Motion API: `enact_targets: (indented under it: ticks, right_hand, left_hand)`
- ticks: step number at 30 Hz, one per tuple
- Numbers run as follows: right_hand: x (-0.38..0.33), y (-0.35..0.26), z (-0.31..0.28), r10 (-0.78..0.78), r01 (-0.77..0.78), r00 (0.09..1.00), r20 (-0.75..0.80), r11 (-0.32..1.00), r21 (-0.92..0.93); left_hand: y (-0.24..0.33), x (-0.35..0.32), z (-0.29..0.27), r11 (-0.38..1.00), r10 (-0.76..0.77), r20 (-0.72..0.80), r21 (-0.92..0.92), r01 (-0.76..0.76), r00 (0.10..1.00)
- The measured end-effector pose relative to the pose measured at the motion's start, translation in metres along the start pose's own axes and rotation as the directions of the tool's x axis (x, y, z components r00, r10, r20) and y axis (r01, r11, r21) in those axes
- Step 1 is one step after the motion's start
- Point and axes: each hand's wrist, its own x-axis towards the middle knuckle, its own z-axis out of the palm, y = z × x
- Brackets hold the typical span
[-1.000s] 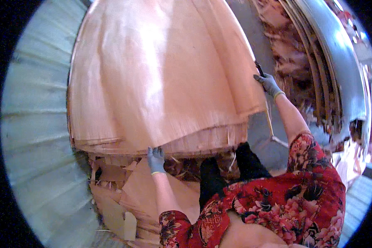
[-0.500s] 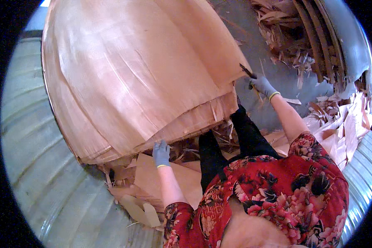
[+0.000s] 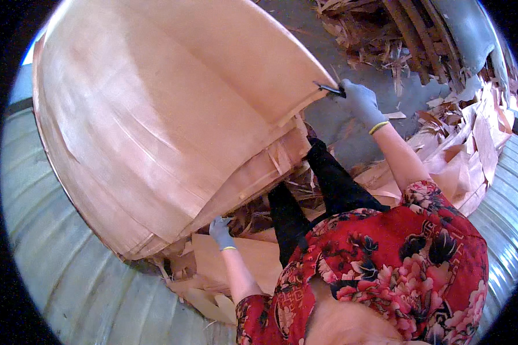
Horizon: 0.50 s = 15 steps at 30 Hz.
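Note:
A tall stack of thin wood veneer sheets (image 3: 155, 115) rises in front of me, its top sheet pale and slightly wavy. My right hand (image 3: 360, 103), in a grey glove with a yellow cuff, is closed round a slim dark-bladed hand tool (image 3: 330, 88). The tool's tip lies at the right edge of the top sheet, near its near corner; its exact kind is unclear. My left hand (image 3: 220, 233), gloved alike, is beside the near edge of the stack, fingers apart and seemingly holding nothing. A lower veneer layer (image 3: 259, 169) shows under the top sheet's slanting near edge.
Loose veneer scraps (image 3: 472, 149) are heaped at the right. More pieces (image 3: 236, 259) lie below my left hand. Dark curved sheets (image 3: 423, 40) stand at the far right above the grey floor (image 3: 357, 144). Ribbed pale panelling (image 3: 57, 230) runs along the left.
My right hand has brought the tool's tip onto the sheet's right edge. My left hand has dropped slightly off the near edge. The view has shifted, so the stack sits further left.

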Motion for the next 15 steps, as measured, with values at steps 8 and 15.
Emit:
enact_targets:
  ticks: [8,15]
  right_hand:
    - [-0.026,-0.007,-0.015,-0.053,0.072,0.989,-0.138,0.988,0.136]
    - [-0.023,-0.012,-0.047,-0.234,0.156,0.968,0.09,0.843,0.515]
  left_hand:
    - [0.003,-0.083,0.247,0.968,0.047,0.625,0.162,-0.189,0.78]
    - [0.073,-0.136,0.335,0.689,0.531,0.492,0.223,-0.69,0.69]
